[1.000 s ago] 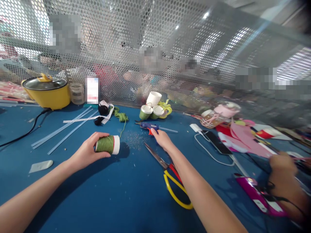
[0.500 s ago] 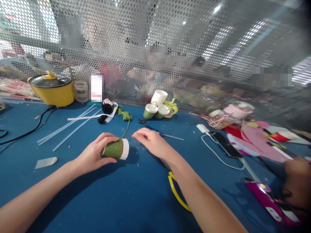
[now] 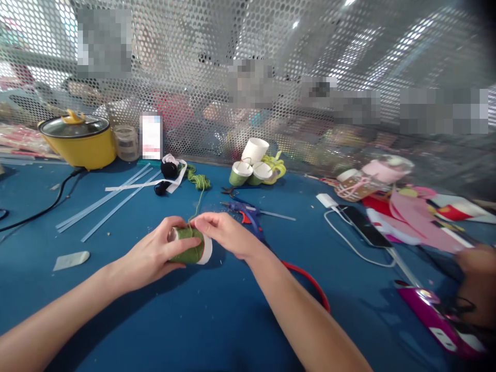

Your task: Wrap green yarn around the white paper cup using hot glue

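My left hand (image 3: 155, 253) is wrapped round a paper cup (image 3: 189, 249) covered in green yarn, lying on its side with its white rim to the right. My right hand (image 3: 220, 232) is closed in a pinch at the upper side of the cup, on the green yarn strand (image 3: 199, 202). That strand runs back to a loose green yarn bundle (image 3: 199, 181). Behind my right hand lies a blue glue gun (image 3: 246, 209) with a glue stick in it. Three more cups (image 3: 256, 151), two with green sides, stand at the back beside yellow-green ribbon.
A yellow pot (image 3: 83, 147), a jar (image 3: 127, 143) and a lit phone (image 3: 151, 137) stand back left, with glue sticks (image 3: 104, 201) before them. On the right are a dark phone (image 3: 362, 227), cables, a purple power strip (image 3: 426, 315), pink felt (image 3: 418, 222) and another person's hand (image 3: 478, 261).
My right hand has moved left to the cup and now pinches the yarn there. My left fingers have shifted across the cup, which sits slightly lower. The glue gun has come into view.
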Demonstrator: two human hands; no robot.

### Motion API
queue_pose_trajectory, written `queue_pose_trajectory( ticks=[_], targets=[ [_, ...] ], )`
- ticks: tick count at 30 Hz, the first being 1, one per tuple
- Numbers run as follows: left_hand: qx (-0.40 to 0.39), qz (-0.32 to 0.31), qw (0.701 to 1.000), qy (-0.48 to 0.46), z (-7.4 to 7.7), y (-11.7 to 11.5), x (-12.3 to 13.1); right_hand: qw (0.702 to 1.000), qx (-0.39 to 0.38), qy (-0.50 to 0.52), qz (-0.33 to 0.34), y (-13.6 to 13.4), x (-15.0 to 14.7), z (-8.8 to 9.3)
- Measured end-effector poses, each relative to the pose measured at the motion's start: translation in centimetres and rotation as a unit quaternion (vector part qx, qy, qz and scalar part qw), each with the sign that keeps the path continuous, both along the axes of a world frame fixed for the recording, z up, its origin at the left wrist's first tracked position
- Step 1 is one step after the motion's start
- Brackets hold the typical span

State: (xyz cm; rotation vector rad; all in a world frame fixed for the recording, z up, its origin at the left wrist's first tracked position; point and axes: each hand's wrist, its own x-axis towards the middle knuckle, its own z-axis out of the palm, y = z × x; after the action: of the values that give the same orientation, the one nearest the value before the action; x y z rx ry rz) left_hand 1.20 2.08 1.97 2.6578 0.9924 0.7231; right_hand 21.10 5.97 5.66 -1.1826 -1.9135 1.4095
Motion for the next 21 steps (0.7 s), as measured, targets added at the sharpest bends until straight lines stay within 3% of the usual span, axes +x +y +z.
queue_pose_trajectory(
  ticks=[4,10,15,21],
  targets=[
    [-0.011,-0.007,1.0,0.004,0.0,0.0,0.1,0.996,-0.069,0.054,-0.027,-0.3,-0.5,0.0],
    [-0.005,-0.017,1.0,0.007,-0.3,-0.1,0.2,0.996,-0.074,0.024,-0.042,-0.8,-1.2,-0.1],
    [-0.022,-0.022,0.999,-0.018,-0.4,0.0,0.2,0.997,-0.021,0.033,-0.068,-0.7,-1.2,-0.3],
    [-0.137,0.013,0.98,-0.144,0.2,0.3,0.2,0.984,0.018,0.137,-0.115,-0.3,-0.7,0.0]
  ],
)
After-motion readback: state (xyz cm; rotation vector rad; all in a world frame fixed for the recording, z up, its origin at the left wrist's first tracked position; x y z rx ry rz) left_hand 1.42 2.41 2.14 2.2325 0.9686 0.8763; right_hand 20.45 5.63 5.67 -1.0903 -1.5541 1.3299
